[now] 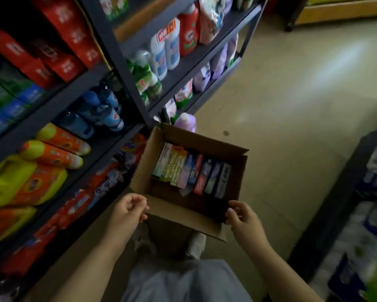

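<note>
On my feed the open cardboard box (pixel 147 166) sits dead centre. A row of toothpaste cartons (pixel 191 171) stands on edge along its 12 o'clock side, and the half towards 6 o'clock is bare. The left hand (pixel 128 209) is at the box's 7 o'clock corner with its fingers curled in. The right hand (pixel 243 216) is at the 5 o'clock corner, fingers loosely bent and tips against the wall. Motion blur keeps me from telling whether either hand actually grips cardboard or only touches it. I also can't tell whether the box rests on the floor (pixel 292 105) or hangs just above the shoes (pixel 196 243).

I read this step as taking hold of the box to carry or set it. I'd want both thumbs inside the walls and the fingers under the rim, not on the loose flap at 6 o'clock, which would fold. The load sits far from the hands, so I'd tip the near edge slightly down to level it. I'd also keep clear of the shelving (pixel 59 101) at 9 o'clock, where the detergent jugs (pixel 24 179) jut out.
</note>
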The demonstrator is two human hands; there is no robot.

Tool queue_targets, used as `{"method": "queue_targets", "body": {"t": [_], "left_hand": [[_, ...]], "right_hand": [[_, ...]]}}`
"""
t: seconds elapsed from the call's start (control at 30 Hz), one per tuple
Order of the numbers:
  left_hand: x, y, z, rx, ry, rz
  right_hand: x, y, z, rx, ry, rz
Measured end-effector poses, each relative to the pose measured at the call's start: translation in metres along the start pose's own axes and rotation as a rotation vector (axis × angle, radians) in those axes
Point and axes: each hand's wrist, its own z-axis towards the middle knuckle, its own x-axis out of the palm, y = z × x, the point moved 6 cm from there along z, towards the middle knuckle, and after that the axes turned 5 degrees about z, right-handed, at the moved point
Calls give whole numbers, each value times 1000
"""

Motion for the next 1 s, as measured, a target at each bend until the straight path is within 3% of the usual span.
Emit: {"method": "queue_targets", "body": {"t": [0.33, 0.63, 0.8, 1.0], "left_hand": [[30, 36, 74, -65, 39, 90], [86, 97, 244, -50, 157, 224], [125, 126, 357, 71, 180, 268], [160, 134, 443, 240, 129, 213]], "right_hand": [[79, -53, 76, 152, 120, -99], [198, -104, 230, 189, 105, -152], [248, -124, 352, 18, 88, -276], [289, -105, 456, -467, 14, -403]]}}
